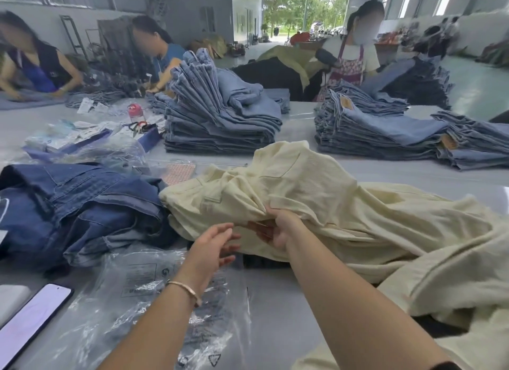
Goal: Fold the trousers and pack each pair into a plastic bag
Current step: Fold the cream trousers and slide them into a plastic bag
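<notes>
One cream pair (316, 193) is all we're on, still a crumpled heap mid-table. Our right hand (278, 229) pinches its near edge, left hand (217, 243) loose-fingered beside it. Folding's barely begun, and the bag (154, 295) in front's still empty, looks like.

Phone (30, 318) cut off left; bag print (143, 280) illegible.
</notes>
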A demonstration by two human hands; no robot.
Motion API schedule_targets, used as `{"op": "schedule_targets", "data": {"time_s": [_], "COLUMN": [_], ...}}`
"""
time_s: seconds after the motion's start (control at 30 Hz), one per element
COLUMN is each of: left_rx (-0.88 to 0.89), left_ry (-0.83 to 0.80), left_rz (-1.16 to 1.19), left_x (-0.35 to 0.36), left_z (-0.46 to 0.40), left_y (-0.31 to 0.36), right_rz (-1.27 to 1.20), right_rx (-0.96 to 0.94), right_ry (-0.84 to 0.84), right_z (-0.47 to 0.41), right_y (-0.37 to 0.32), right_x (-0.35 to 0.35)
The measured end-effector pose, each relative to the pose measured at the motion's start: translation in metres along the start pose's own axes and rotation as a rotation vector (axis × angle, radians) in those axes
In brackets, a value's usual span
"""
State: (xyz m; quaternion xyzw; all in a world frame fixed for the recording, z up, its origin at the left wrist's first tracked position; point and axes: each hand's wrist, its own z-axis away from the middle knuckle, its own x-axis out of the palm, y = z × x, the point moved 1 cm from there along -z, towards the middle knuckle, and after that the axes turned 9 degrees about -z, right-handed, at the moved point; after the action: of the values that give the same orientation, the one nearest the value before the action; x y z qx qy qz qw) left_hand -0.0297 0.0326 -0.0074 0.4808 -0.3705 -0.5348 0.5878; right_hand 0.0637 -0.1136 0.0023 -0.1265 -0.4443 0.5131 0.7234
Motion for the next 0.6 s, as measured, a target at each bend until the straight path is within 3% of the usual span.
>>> {"op": "schedule_targets", "data": {"time_s": [0.1, 0.2, 0.33, 0.4, 0.47, 0.53, 0.6], "left_rx": [-0.024, -0.092, 0.060, 0.082, 0.054, -0.016, -0.056], "left_ry": [-0.009, -0.120, -0.145, -0.122, -0.200, -0.435, -0.653], "left_rz": [0.099, 0.240, 0.310, 0.079, -0.385, -0.833, -1.172], "left_x": [0.017, 0.025, 0.009, -0.002, -0.002, 0.005, 0.012], "left_z": [-0.013, -0.014, -0.004, 0.010, 0.032, 0.062, 0.094], "left_y": [0.006, 0.004, 0.005, 0.000, -0.016, -0.043, -0.069], "right_rz": [0.014, 0.211, 0.448, 0.809, 1.202, 1.294, 1.362], "right_rx": [0.036, 0.063, -0.124, -0.385, -0.581, -0.621, -0.532], "right_ry": [-0.110, -0.214, -0.027, 0.155, 0.390, 0.571, 0.646], "right_z": [0.012, 0.026, 0.062, 0.086, 0.110, 0.132, 0.143], "right_y": [0.003, 0.018, 0.039, 0.045, 0.052, 0.069, 0.096], "right_x": [-0.013, -0.035, -0.084, -0.125, -0.167, -0.197, -0.213]}}
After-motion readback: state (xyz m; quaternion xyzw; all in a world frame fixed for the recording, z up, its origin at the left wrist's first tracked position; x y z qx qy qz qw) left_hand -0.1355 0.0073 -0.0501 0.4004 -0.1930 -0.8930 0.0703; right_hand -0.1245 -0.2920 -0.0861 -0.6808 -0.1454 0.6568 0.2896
